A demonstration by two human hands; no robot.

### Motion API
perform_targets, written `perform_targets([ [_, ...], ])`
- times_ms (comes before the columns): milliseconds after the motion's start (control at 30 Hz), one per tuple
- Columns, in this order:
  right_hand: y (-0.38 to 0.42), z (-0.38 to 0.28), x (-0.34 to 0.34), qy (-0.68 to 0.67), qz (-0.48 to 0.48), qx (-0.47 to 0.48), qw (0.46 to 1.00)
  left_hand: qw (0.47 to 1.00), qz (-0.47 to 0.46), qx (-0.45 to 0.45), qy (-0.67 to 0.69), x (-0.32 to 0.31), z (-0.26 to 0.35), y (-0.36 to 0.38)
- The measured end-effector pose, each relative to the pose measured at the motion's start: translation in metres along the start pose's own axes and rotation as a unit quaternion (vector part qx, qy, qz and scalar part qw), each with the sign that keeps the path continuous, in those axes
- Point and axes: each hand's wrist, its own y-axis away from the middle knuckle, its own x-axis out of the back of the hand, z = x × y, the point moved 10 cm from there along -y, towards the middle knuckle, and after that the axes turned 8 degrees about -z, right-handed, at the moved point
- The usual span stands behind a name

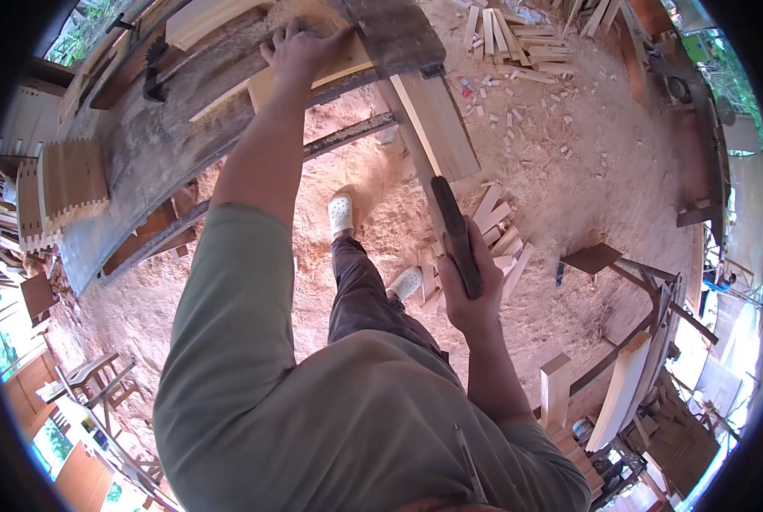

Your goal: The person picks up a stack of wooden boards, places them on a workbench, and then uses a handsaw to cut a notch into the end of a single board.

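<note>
My left hand (300,49) lies with its fingers spread on a pale wooden board (343,61) at the top of the bench. In my right hand (472,294) is the dark handle of a long tool (455,230), its fingers wrapped round it. The tool stretches up toward the bench edge, beside a pale plank (441,128). The plank's upper end meets a dark block (396,38) on the bench. What the tool's far end touches is hard to make out.
The worn bench (142,162) runs along the upper left, with finger-jointed boards (72,183) beside it. Cut wood pieces (513,43) and sawdust cover the floor. A wooden frame (646,294) and upright planks (620,388) stand at the lower right.
</note>
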Motion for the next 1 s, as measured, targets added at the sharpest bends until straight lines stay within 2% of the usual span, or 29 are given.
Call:
perform_targets([
  [333, -0.02, -0.01, -0.001, -0.017, -0.007, -0.008, 1.0, 1.0, -0.025, 0.01, 0.012, 0.003, 0.001, 0.0],
  [433, -0.02, -0.018, 0.003, 0.01, 0.004, 0.02, 1.0, 1.0, -0.012, 0.013, 0.013, 0.004, 0.001, 0.0],
  [500, -0.038, -0.016, -0.002, -0.017, -0.011, -0.018, 1.0, 1.0, -0.016, 0.009, 0.005, 0.005, 0.001, 0.002],
  [600, -0.072, -0.017, -0.011, -0.022, -0.016, -0.019, 0.999, 1.0, -0.016, 0.004, -0.001, 0.003, 0.002, 0.001],
  [700, -0.054, -0.008, -0.008, -0.041, -0.019, -0.046, 0.998, 1.0, -0.015, 0.001, -0.001, -0.003, -0.001, -0.004],
  [733, -0.044, -0.003, -0.006, -0.042, -0.019, -0.045, 0.998, 1.0, -0.02, -0.002, 0.0, -0.004, -0.002, -0.004],
  [800, -0.03, -0.015, 0.002, -0.03, 0.0, 0.031, 0.999, 1.0, -0.016, -0.003, 0.006, -0.004, -0.003, -0.004],
  [833, -0.035, -0.018, 0.003, -0.03, 0.0, 0.03, 0.999, 1.0, -0.012, -0.007, 0.014, -0.002, -0.001, -0.004],
  [900, -0.053, -0.013, -0.002, -0.036, -0.033, -0.042, 0.998, 1.0, -0.022, 0.0, 0.0, -0.001, 0.001, 0.0],
  [1000, -0.076, -0.014, -0.009, -0.012, -0.024, -0.006, 1.0, 1.0, -0.014, 0.007, -0.011, 0.0, 0.001, -0.002],
])
